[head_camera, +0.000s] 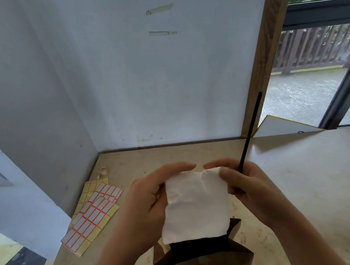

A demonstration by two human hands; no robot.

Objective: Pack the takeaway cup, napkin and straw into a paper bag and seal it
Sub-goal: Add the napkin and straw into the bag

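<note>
Both hands hold napkin (196, 205) over open bag (208, 259): left hand (154, 199) grips its left edge, right hand (245, 183) pinches right edge plus straw (250, 131). Cup probably inside bag, unseen.

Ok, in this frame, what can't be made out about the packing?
- Head view: inside of the paper bag is dark, and the napkin covers its mouth; no cup can be made out.
- Lower end of the straw is hidden in the right hand.
- Left hand fingertips are behind the napkin.
- Sticker sheets: print too small.
</note>
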